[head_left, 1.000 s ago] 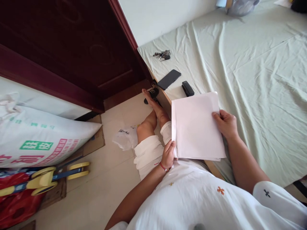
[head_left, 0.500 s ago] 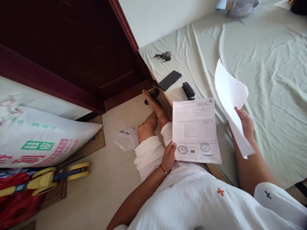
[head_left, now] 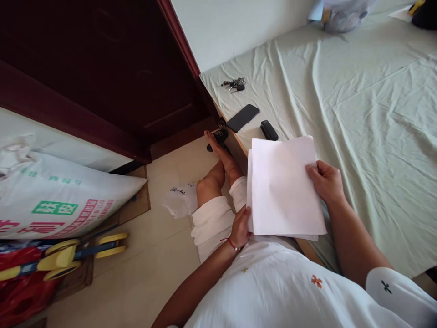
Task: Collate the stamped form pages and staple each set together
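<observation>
My right hand [head_left: 327, 181] pinches the right edge of a blank white sheet of paper [head_left: 285, 187]. This sheet covers nearly all of the printed papers [head_left: 250, 182], whose left and bottom edges peek out beneath it. At their lower left edge, my left hand [head_left: 241, 226], with a red bracelet on its wrist, grips the printed papers. Beyond the top of the papers, a black stapler [head_left: 269, 130] lies on the pale green sheet. A dark phone [head_left: 243, 118] rests beside it, and a bunch of keys [head_left: 235, 84] lies farther off.
The pale green cloth [head_left: 375, 127] spreads over the bed-like surface to the right. A clear plastic bag [head_left: 344, 16] stands at its far side. On the floor to the left are a large white sack [head_left: 68, 196], a yellow-and-blue wheeled toy [head_left: 61, 257] and a plastic bag [head_left: 180, 198].
The white sheet in my right hand has moved left and flattened over the printed papers, hiding their text and stamps. My left hand stays in place.
</observation>
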{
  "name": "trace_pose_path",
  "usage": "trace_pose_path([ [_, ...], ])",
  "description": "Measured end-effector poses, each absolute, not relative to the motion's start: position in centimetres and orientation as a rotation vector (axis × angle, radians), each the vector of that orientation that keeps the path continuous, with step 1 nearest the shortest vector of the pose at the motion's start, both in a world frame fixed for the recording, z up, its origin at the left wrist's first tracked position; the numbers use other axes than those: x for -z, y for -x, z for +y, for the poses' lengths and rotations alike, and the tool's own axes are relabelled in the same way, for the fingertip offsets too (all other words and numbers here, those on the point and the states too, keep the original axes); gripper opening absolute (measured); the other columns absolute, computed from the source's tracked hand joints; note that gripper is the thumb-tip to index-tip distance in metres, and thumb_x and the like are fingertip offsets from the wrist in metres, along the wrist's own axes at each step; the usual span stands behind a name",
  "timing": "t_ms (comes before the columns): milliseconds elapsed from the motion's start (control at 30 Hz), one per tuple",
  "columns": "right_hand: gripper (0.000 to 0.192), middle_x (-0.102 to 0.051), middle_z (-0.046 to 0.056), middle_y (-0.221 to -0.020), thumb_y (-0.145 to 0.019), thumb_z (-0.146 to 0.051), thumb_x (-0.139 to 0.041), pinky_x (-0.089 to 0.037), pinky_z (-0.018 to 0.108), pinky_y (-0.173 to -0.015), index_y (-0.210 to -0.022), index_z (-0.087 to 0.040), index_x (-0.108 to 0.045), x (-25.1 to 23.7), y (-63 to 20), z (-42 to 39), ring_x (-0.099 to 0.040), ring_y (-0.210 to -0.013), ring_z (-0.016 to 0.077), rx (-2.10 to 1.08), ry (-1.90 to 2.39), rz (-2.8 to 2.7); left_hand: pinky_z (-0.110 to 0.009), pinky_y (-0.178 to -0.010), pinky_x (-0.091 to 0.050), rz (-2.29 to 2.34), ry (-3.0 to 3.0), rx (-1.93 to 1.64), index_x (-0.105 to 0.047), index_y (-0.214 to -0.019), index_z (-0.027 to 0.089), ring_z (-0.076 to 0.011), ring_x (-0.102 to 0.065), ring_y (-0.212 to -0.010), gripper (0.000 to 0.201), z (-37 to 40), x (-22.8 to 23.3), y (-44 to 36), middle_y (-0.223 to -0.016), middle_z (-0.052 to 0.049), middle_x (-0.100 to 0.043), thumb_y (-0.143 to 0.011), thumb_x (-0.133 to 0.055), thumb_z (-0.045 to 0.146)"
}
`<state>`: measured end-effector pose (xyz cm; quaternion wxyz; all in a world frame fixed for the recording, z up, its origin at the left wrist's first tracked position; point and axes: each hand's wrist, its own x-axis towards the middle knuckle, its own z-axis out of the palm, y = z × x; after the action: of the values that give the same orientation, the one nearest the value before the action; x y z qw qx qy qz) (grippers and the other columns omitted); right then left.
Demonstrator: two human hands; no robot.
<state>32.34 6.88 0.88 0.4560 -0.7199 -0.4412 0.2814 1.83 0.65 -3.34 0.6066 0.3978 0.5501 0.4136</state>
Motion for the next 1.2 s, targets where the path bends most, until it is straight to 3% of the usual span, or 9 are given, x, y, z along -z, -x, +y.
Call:
trace_pose_path([
  [67, 0.035, -0.037, -0.005, -0.053, -0.084, -0.039, -0.065, -0.021, 0.025, -0.044, -0.06, -0.023, -0.045, -1.5, -32.2, 7.0, -0.031, -0.051, 0.0109, -0.661, 1.84, -1.141, -0.043, -0.087, -0.058, 1.284, -0.863, -0.91, -0.077, -0.099, 0.021, -0.0305, -0.069, -0.097, 0.044, 0.7, 3.5, -1.8, -0.095, -0.011, -0.074, -0.073, -0.079, 0.057],
  [167, 0.031, -0.038, -0.005, -0.054, -0.084, -0.039, -0.06, -0.024, 0.025, -0.046, -0.063, -0.023, -0.045, -2.5, -31.8, 7.0, -0.033, -0.052, 0.0112, -0.661, 1.884, -1.154, -0.033, -0.061, -0.055, 1.299, -0.702, -0.824, -0.074, -0.108, 0.019, -0.0183, -0.062, -0.062, 0.053, 0.4, 4.1, -2.5, -0.079, -0.003, -0.07, -0.08, -0.07, 0.064],
  [233, 0.031, -0.036, -0.005, -0.054, -0.084, -0.038, -0.059, -0.024, 0.025, -0.047, -0.062, -0.023, -0.043, -3.0, -31.3, 6.9, -0.033, -0.053, 0.0109, -0.654, 1.909, -1.162, -0.03, -0.057, -0.052, 1.261, -0.651, -0.834, -0.073, -0.113, 0.018, -0.0146, -0.058, -0.056, 0.054, 0.2, 4.7, -3.1, -0.077, -0.001, -0.069, -0.084, -0.067, 0.063],
  [367, 0.032, -0.035, -0.005, -0.055, -0.085, -0.038, -0.057, -0.025, 0.026, -0.05, -0.061, -0.022, -0.043, -2.9, -30.2, 6.2, -0.033, -0.053, 0.0106, -0.65, 1.947, -1.172, -0.031, -0.09, -0.054, 1.127, -0.669, -0.984, -0.075, -0.111, 0.016, -0.0216, -0.069, -0.096, 0.044, 0.2, 5.1, -3.4, -0.102, -0.006, -0.077, -0.088, -0.069, 0.053],
  [467, 0.032, -0.036, -0.005, -0.054, -0.086, -0.039, -0.056, -0.023, 0.027, -0.051, -0.062, -0.022, -0.045, -2.0, -29.7, 5.7, -0.033, -0.053, 0.0107, -0.645, 1.95, -1.141, -0.035, -0.103, -0.049, 1.073, -0.651, -0.985, -0.075, -0.113, 0.017, -0.0254, -0.068, -0.114, 0.045, 0.4, 5.0, -3.3, -0.114, -0.009, -0.077, -0.088, -0.069, 0.054],
  [833, 0.033, -0.036, -0.006, -0.054, -0.088, -0.037, -0.055, -0.024, 0.027, -0.052, -0.062, -0.022, -0.044, -1.6, -29.5, 5.6, -0.034, -0.053, 0.01, -0.599, 1.952, -1.142, -0.04, -0.113, -0.045, 1.149, -0.677, -0.972, -0.076, -0.108, 0.018, -0.0291, -0.064, -0.125, 0.05, 0.6, 5.4, -3.0, -0.114, -0.009, -0.078, -0.081, -0.074, 0.059],
  [1200, 0.032, -0.037, -0.006, -0.054, -0.088, -0.039, -0.055, -0.023, 0.028, -0.052, -0.063, -0.021, -0.045, -1.6, -29.2, 6.1, -0.034, -0.052, 0.0098, -0.598, 1.932, -1.181, -0.04, -0.11, -0.046, 1.069, -0.715, -0.922, -0.073, -0.118, 0.017, -0.0292, -0.066, -0.122, 0.052, 0.7, 4.3, -3.0, -0.121, -0.011, -0.076, -0.084, -0.072, 0.057],
])
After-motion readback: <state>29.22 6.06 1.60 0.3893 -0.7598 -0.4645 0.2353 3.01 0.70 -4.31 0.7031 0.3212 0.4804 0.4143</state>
